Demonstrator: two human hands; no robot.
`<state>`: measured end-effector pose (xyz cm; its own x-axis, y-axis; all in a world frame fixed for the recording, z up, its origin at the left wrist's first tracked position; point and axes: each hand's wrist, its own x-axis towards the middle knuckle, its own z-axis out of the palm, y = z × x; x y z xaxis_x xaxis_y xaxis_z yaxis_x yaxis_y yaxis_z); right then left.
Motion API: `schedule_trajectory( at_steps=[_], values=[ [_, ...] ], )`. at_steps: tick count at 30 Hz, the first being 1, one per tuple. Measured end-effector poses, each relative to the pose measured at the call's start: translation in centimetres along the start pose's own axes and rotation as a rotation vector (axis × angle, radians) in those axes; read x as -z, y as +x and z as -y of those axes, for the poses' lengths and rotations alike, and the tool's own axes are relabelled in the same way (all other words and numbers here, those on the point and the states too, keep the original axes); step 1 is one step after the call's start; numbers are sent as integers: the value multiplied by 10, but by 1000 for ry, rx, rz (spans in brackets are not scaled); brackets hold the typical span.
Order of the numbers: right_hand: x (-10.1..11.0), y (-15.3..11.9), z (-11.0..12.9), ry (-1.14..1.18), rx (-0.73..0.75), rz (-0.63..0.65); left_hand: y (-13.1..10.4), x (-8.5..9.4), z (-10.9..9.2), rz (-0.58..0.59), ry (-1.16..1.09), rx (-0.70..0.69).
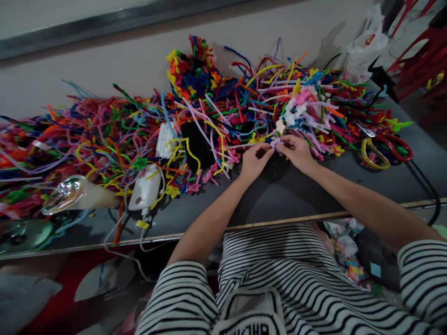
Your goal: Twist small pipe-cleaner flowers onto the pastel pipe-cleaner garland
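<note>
Between my two hands is a small lilac pipe cleaner flower [275, 144], just above the front of the dark table [275, 190]. My left hand [256, 160] pinches it from the left with thumb and forefinger. From the other side, the fingers of my right hand [298, 151] are closed on it too. Part of the flower is hidden behind the fingertips. Right behind my hands lies a bunch of pipe cleaner flowers [295, 111] in white, pink and blue, with long loose stems.
Heaped pipe cleaners [101, 121] run along the wall. Scissors [375, 153] with yellow and red handles lie at right. At left are a black phone [195, 145], a white power bank [145, 188] with a cable, and a tilted plastic cup [82, 195]. A plastic bag [366, 46] stands back right.
</note>
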<state>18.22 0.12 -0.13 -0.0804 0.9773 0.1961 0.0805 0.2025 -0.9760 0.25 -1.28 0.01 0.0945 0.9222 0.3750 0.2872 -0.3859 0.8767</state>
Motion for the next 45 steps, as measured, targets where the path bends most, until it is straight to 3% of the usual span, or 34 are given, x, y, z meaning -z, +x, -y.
schedule_trajectory(
  at_steps=[10, 16, 27, 30, 36, 40, 45],
  values=[
    [2, -1, -8, -148, 157, 30, 1, 0, -4, -39, 122, -39],
    [1, -3, -4, -143, 141, 25, 1, 0, -1, 26, 56, -17],
    [-1, -3, 4, 32, 7, 173, 6, 3, 10, 185, -143, 14],
    [-2, -3, 4, 25, -9, 144, 6, 4, 7, 162, 56, -80],
    [-5, -4, 5, -25, -11, 76, 4, 16, -2, 205, 866, -429],
    [-6, -6, 7, -36, -13, 85, 6, 21, -5, 218, 1031, -576],
    [-5, -6, 5, -72, -3, 101, 8, 24, -4, 233, 1065, -635]
  ],
)
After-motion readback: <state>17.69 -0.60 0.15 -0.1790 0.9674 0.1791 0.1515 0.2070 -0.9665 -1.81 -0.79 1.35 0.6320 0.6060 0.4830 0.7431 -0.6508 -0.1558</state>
